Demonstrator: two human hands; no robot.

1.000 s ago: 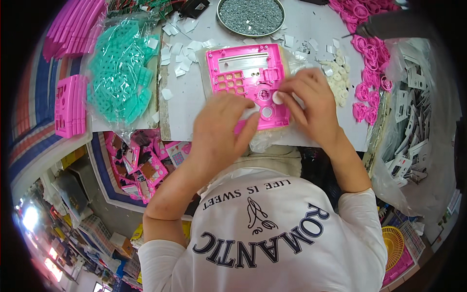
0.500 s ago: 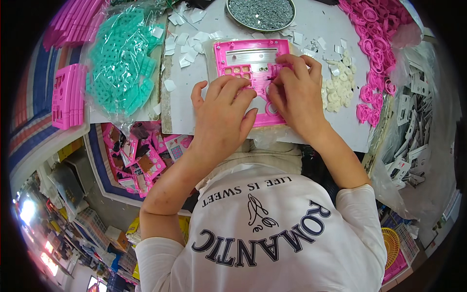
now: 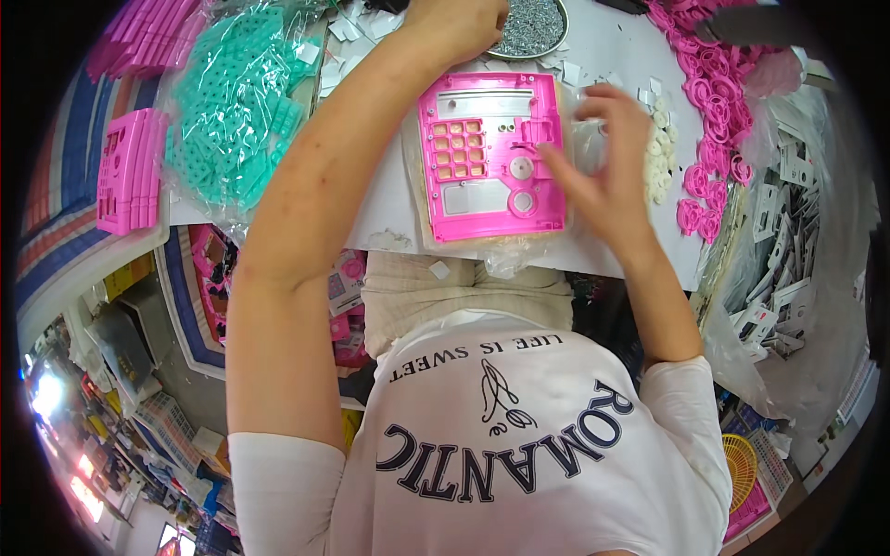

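A pink plastic casing panel [image 3: 542, 218] lies on the table, with a keypad grid of square holes and silvery plates in it. A small white disc [image 3: 521, 168] sits in its right half. My left hand [image 3: 459, 23] reaches across to the rim of the round metal bowl [image 3: 538, 39] of small screws; the picture's upper edge cuts it off and its fingertips are hidden. My right hand [image 3: 616, 167] is open and slightly blurred, fingers spread beside the panel's right edge. Its thumb reaches over that edge; whether it touches the panel I cannot tell.
White round plastic parts [image 3: 660, 153] lie right of my right hand, near heaped pink rings [image 3: 709, 102]. At left are a clear bag of turquoise parts [image 3: 232, 111] and stacked pink panels [image 3: 134, 171]. White paper pieces [image 3: 348, 28] lie at the back. A dark object [image 3: 756, 26] juts in at upper right.
My left hand has left the panel and moved up to the bowl. My right hand has drawn back rightward, its fingers spreading. The panel has shifted slightly right.
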